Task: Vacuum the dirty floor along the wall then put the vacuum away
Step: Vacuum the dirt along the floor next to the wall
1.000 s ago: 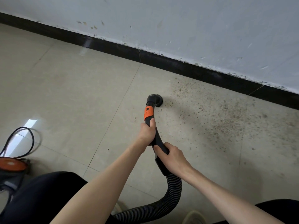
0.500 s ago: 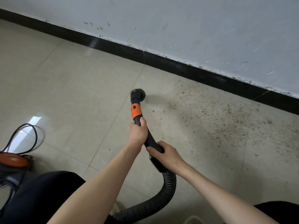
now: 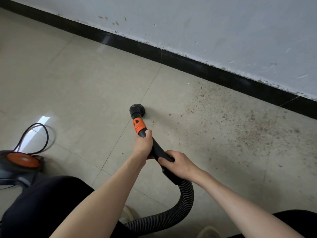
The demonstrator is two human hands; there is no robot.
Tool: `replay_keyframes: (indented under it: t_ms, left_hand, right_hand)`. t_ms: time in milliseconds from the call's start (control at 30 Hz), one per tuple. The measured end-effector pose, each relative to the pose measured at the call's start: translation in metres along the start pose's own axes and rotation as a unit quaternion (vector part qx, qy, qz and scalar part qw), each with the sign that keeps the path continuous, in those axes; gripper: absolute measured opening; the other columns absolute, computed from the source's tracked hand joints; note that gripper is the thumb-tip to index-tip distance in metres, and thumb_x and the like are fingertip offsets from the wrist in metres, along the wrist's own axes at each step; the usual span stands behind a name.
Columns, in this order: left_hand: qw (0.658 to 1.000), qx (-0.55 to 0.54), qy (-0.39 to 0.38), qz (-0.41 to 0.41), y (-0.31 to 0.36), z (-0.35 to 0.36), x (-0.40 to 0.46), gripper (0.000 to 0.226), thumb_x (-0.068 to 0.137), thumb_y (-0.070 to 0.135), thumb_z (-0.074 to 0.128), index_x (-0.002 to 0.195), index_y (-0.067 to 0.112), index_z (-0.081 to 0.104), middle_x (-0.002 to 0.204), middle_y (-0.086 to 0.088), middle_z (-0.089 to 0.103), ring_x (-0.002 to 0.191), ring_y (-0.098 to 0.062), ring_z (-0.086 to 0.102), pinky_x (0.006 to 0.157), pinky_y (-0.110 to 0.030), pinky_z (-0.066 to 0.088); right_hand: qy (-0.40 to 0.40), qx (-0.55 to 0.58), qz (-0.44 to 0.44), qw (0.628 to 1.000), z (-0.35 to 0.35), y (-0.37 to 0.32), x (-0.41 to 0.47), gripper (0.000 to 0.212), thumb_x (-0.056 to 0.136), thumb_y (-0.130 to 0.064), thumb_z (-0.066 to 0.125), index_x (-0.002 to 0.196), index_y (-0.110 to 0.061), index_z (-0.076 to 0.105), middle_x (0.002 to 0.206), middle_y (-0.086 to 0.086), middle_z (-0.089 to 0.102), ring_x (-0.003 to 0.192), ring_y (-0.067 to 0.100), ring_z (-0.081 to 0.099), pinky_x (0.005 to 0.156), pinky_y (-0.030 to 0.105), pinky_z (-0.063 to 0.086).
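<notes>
Both hands hold the black vacuum wand. My left hand (image 3: 143, 145) grips it just below the orange collar (image 3: 139, 125). My right hand (image 3: 176, 163) grips the handle further back, where the ribbed black hose (image 3: 186, 198) begins. The round black nozzle (image 3: 137, 109) rests on the beige tiled floor (image 3: 82, 86), at a tile joint left of the dirt. Brown grit (image 3: 248, 129) is scattered over the tiles to the right, up to the black skirting (image 3: 214, 73) of the pale wall (image 3: 223, 28).
The vacuum body (image 3: 18, 164), dark with an orange round top, stands on the floor at the left edge with a looped black cord (image 3: 42, 136) behind it. My dark-clothed knees show at the bottom left and bottom right.
The nozzle has swept leftward, out of the gritty patch onto cleaner tile near the joint. Both hands kept their grip on the wand. The view has shifted a little.
</notes>
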State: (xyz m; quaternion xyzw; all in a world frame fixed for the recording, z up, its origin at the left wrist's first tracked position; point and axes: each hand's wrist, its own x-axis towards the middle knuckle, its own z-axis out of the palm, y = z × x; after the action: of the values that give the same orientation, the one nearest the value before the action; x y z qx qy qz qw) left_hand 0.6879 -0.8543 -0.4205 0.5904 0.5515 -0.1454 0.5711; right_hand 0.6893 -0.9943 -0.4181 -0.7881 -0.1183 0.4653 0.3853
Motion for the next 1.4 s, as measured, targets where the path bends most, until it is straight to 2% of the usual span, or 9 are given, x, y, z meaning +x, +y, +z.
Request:
replay_keyframes:
  t_ms: [167,267,367,533,767,1067,1200,1333,1400]
  left_hand:
    - [0.997,0.040,-0.062,0.023,-0.004,0.015,-0.008,0.027,0.097,0.033,0.039,0.110,0.009,0.042,0.082,-0.004,0.051,0.070,-0.016,0.054,0.049,-0.028,0.047]
    - [0.994,0.056,-0.087,0.041,-0.002,0.024,-0.008,0.028,0.096,0.033,0.040,0.111,0.009,0.043,0.087,-0.006,0.053,0.079,-0.020,0.057,0.064,-0.033,0.054]
    - [0.992,0.054,-0.102,0.046,0.003,0.027,-0.008,0.022,0.095,0.031,0.043,0.104,0.011,0.045,0.088,-0.006,0.055,0.076,-0.020,0.058,0.067,-0.034,0.055]
    - [0.994,0.037,-0.091,0.052,0.005,0.026,-0.007,0.017,0.094,0.030,0.047,0.086,0.014,0.046,0.079,-0.004,0.055,0.067,-0.018,0.056,0.061,-0.028,0.051]
    - [0.996,0.006,-0.056,0.069,0.002,0.013,-0.010,0.022,0.093,0.027,0.049,0.075,0.016,0.043,0.072,-0.003,0.051,0.061,-0.017,0.049,0.055,-0.025,0.043]
    - [0.998,-0.058,0.000,0.000,-0.029,-0.015,-0.017,0.026,0.093,0.030,0.048,0.104,0.007,0.046,0.077,-0.004,0.051,0.064,-0.017,0.052,0.054,-0.026,0.045]
    - [0.997,-0.083,0.006,-0.001,-0.048,-0.009,-0.029,0.021,0.093,0.028,0.047,0.098,0.008,0.042,0.074,-0.005,0.046,0.060,-0.016,0.048,0.049,-0.024,0.040]
    - [0.995,-0.102,0.014,-0.002,-0.073,-0.001,-0.046,0.020,0.093,0.027,0.046,0.096,0.008,0.040,0.071,-0.005,0.044,0.055,-0.016,0.045,0.044,-0.023,0.038]
    - [0.993,-0.114,0.015,-0.005,-0.079,0.001,-0.053,0.019,0.093,0.026,0.046,0.095,0.008,0.040,0.069,-0.005,0.044,0.053,-0.017,0.044,0.043,-0.023,0.037]
  right_hand:
    - [0.069,-0.085,0.045,0.993,0.008,0.002,-0.004,0.042,0.095,-0.054,0.044,0.087,-0.014,0.053,0.079,0.005,0.071,0.075,0.024,0.068,0.073,0.039,0.054]
    - [0.123,-0.147,0.049,0.980,0.013,0.007,-0.009,0.043,0.097,-0.056,0.034,0.093,-0.016,0.047,0.082,0.006,0.069,0.077,0.028,0.066,0.073,0.039,0.053]
    - [0.132,-0.102,0.045,0.985,0.006,0.012,-0.007,0.042,0.096,-0.056,0.037,0.091,-0.017,0.050,0.074,0.004,0.069,0.072,0.025,0.066,0.071,0.040,0.054]
    - [0.107,-0.026,0.027,0.994,-0.004,0.015,-0.002,0.036,0.096,-0.048,0.046,0.082,-0.015,0.053,0.061,0.002,0.068,0.062,0.019,0.066,0.070,0.039,0.054]
    - [0.025,0.097,0.011,0.995,-0.010,0.015,0.005,0.033,0.100,-0.035,0.049,0.079,-0.009,0.053,0.061,0.012,0.066,0.048,0.019,0.059,0.057,0.032,0.050]
    - [-0.079,0.029,0.002,0.996,0.006,0.004,0.008,0.033,0.098,-0.037,0.049,0.077,-0.011,0.053,0.058,0.010,0.066,0.047,0.016,0.060,0.058,0.028,0.047]
    - [-0.117,0.010,0.009,0.993,0.004,0.012,-0.005,0.031,0.099,-0.036,0.048,0.080,-0.012,0.053,0.063,0.014,0.067,0.047,0.016,0.061,0.055,0.026,0.047]
    - [-0.153,-0.019,0.022,0.988,0.004,0.021,-0.024,0.034,0.100,-0.036,0.047,0.096,-0.004,0.057,0.066,0.012,0.068,0.049,0.014,0.062,0.055,0.026,0.049]
    - [-0.167,-0.025,0.020,0.985,0.003,0.022,-0.031,0.033,0.101,-0.037,0.047,0.093,-0.006,0.056,0.065,0.011,0.068,0.051,0.015,0.063,0.057,0.027,0.050]
